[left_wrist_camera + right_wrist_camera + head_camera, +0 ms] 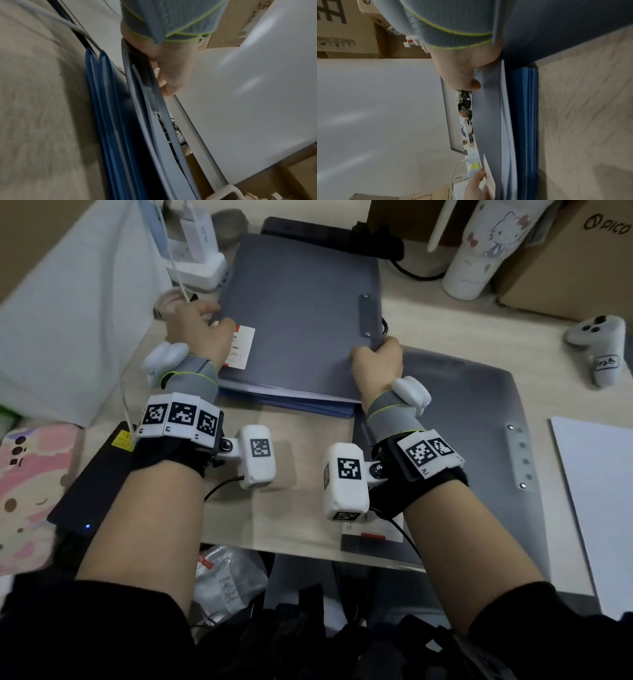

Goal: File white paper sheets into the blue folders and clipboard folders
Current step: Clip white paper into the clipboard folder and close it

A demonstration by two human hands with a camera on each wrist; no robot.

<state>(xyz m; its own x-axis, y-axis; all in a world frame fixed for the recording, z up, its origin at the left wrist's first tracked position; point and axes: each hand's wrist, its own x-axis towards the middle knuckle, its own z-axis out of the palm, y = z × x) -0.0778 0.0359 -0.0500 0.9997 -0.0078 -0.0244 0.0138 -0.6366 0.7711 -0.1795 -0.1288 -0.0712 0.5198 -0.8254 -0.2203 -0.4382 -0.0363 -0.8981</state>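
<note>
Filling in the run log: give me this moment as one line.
step: stacking | left hand: grips clipboard folder left edge | right hand: grips its right edge | under it: blue folders

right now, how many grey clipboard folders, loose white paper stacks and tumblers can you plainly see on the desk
grey clipboard folders: 2, the held one and one at the right
loose white paper stacks: 1
tumblers: 1
total: 4

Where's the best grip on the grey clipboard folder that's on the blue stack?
Probably by its two side edges, one hand from each side: the clipboard folder lies flat and wide on the blue folders, and the left hand and right hand already grip there.
</note>
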